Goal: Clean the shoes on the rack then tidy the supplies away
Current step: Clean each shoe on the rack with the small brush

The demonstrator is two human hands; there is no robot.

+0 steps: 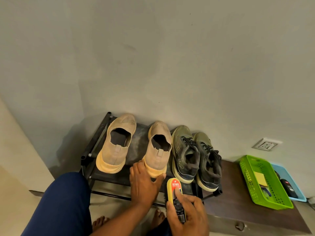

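Left hand (144, 181) cupped tan shoe (158, 150) heel at 12 o'clock; right hand (187, 213) gripped polish sponge (174, 189), 3 o'clock of left.

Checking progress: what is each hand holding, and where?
Right hand grips the Kiwi shoe-shine sponge by its lower body; left hand holds the tan shoe's heel.
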